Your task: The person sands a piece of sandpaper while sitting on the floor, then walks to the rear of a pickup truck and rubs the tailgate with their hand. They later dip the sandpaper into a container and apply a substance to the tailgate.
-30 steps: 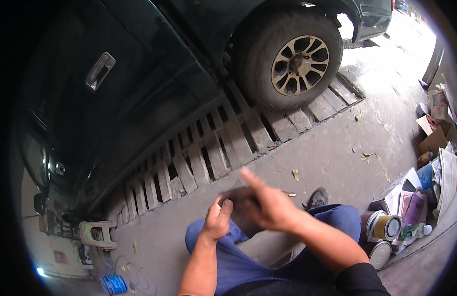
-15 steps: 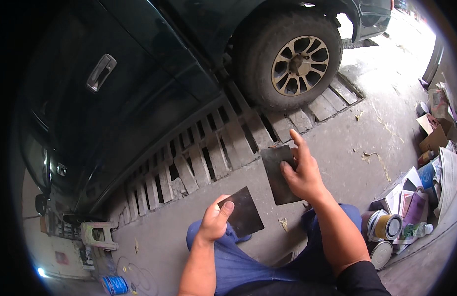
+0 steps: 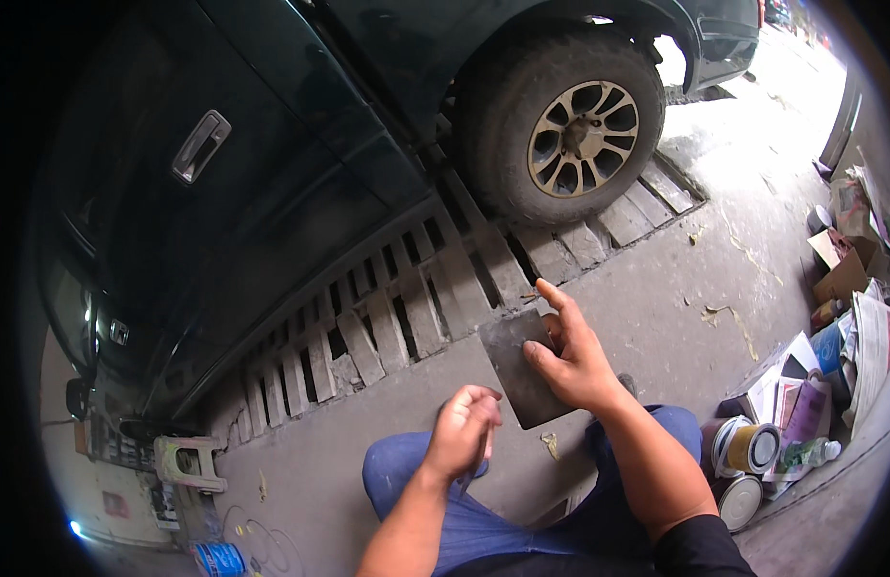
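My right hand (image 3: pixel 579 363) grips a thin dark rectangular sheet (image 3: pixel 524 385), its thumb flat on the upper face and its index finger stretched out past the edge. Just left of it, my left hand (image 3: pixel 467 428) is closed with curled, slightly blurred fingers. A second dark sheet (image 3: pixel 476 469) shows below those fingers as a narrow strip, turned nearly edge-on. The two hands are close together but apart, above my blue-trousered knees. What the sheets are made of, I cannot tell.
A dark green vehicle (image 3: pixel 272 192) stands ahead, its wheel (image 3: pixel 584 135) over a slatted floor grate (image 3: pixel 406 308). Cans (image 3: pixel 752 447), a plastic bottle (image 3: pixel 812 452), papers (image 3: pixel 873 337) and boxes (image 3: pixel 846 279) line the right. A stool (image 3: pixel 190 462) and blue tin (image 3: pixel 220 558) sit left.
The left hand has moved right and slightly up, turning its sheet from face-on to nearly edge-on. My right hand has come left and down with its sheet, which tilts more.
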Motion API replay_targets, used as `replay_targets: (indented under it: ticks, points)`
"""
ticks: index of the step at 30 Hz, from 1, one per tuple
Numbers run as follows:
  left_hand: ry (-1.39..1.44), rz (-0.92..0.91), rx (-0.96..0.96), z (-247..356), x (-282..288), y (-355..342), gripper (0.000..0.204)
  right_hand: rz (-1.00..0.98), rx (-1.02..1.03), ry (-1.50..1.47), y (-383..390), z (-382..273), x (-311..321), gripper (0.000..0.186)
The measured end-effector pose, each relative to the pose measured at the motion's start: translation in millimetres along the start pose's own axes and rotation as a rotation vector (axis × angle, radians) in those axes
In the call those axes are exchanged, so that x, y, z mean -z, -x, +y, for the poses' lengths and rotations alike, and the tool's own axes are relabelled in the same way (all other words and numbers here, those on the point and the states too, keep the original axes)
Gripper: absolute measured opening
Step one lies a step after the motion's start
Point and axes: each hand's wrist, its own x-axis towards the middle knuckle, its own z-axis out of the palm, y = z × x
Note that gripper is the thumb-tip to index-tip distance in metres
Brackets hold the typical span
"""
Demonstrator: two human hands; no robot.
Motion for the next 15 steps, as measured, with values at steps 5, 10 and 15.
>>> replay_targets:
  ticks: [5, 10, 15]
  points:
    - [-0.009, 0.037, 0.029, 1.7, 10.2, -7.1, 0.022, -0.178, -0.050, 0.017, 3.9, -16.0, -4.7, 0.077]
    - [0.212, 0.076, -0.078, 24.4, 41.0, -26.8, 0.015, -0.260, -0.055, -0.019, 7.0, -2.5, -8.7, 0.076]
    - [0.476, 0.044, -0.196, 23.4, 55.1, -39.4, 0.017, -0.248, -0.135, -0.098, 6.1, -7.5, -8.2, 0.072]
